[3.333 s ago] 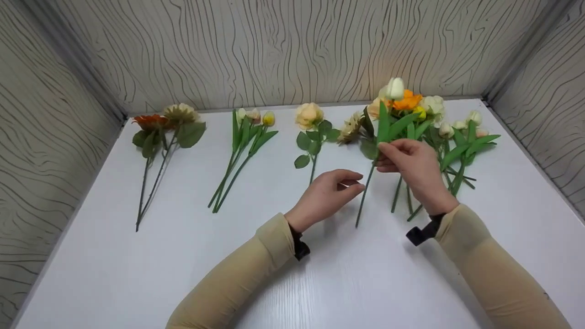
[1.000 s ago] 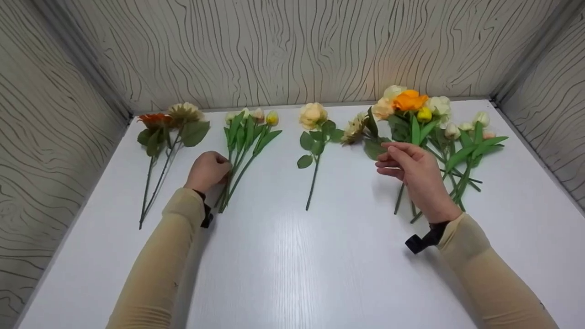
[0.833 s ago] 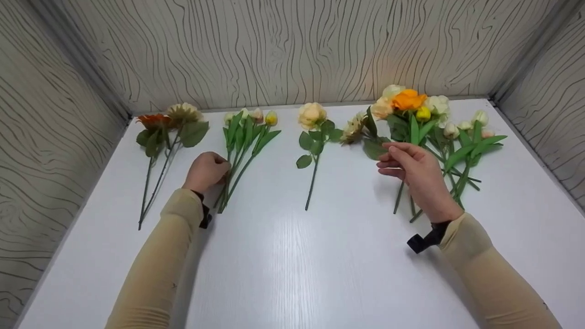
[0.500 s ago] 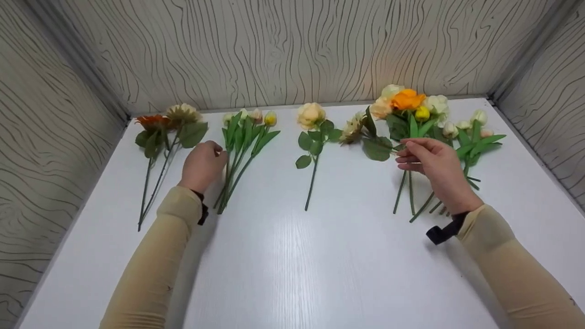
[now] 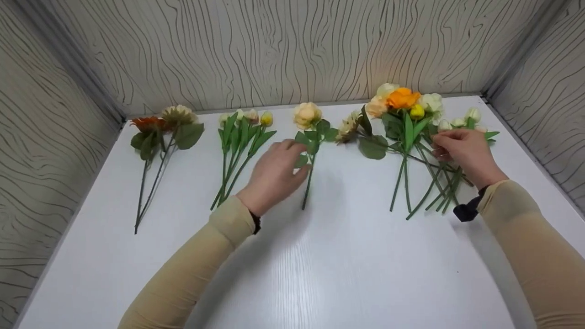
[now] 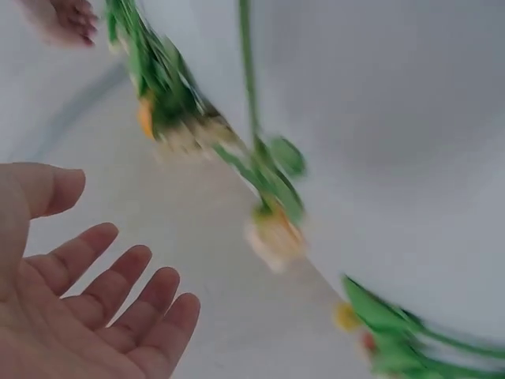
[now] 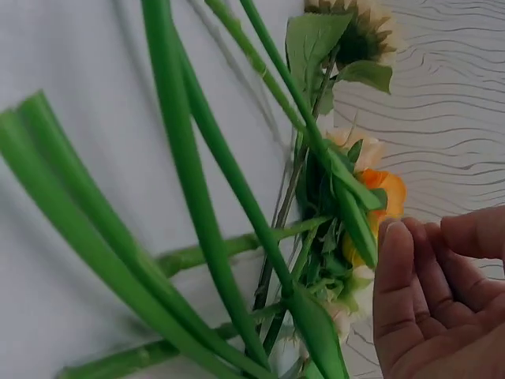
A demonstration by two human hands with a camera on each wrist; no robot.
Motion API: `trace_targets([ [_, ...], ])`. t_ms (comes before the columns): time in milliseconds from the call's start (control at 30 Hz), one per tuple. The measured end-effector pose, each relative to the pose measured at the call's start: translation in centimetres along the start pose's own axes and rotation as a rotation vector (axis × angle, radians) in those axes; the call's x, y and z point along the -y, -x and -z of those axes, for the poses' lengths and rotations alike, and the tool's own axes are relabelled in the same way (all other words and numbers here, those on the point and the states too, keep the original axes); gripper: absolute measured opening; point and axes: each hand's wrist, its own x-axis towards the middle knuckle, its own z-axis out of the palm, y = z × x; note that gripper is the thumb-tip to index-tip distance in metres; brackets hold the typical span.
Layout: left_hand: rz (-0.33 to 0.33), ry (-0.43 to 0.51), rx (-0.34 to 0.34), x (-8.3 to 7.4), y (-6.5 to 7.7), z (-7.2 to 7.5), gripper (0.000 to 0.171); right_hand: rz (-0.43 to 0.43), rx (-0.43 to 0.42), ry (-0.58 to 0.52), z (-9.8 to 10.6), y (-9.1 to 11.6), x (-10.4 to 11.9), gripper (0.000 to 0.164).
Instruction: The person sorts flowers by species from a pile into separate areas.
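Observation:
My left hand (image 5: 279,176) hovers beside a peach rose (image 5: 307,115), its fingers apart and holding nothing; the left wrist view shows the bare palm and loosely bent fingers (image 6: 130,268). My right hand (image 5: 470,153) is over the tulips with white heads (image 5: 473,114) at the far right, partly hiding them. In the right wrist view its thumb and fingertips are near green leaves, with no stem visible between them. Left of the rose lies a tulip bunch (image 5: 235,137) with white, pink and yellow heads.
An orange flower (image 5: 403,98) tops a mixed pile with crossing stems, right of centre. A cream sunflower-like bloom (image 5: 349,127) lies beside it. Two flowers, rust (image 5: 148,123) and cream (image 5: 179,114), lie far left. A patterned wall (image 5: 292,50) backs the white table (image 5: 347,274).
A white tulip, earlier in my right hand, lies with the left bunch. My left hand has let go there and moved right to the rose. My right hand has moved right over the tulips.

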Motion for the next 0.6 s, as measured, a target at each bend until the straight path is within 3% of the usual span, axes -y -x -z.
trace_targets([
  [200,-0.290,-0.098,0.105,-5.4,0.0,-3.2,0.047,-0.064,0.095,0.159,-1.2,-1.6,0.8,0.053],
  [367,-0.479,-0.146,0.225,-8.6,0.3,-6.0,0.050,-0.128,0.137,0.228,-2.6,-2.4,1.7,0.050],
  [467,-0.546,-0.151,0.272,-9.7,0.4,-7.1,0.049,-0.140,0.123,0.219,-3.2,-2.7,1.7,0.049],
  [600,-0.582,-0.151,0.285,-10.2,0.5,-7.7,0.047,-0.158,0.100,0.189,-3.4,-2.8,1.1,0.045],
])
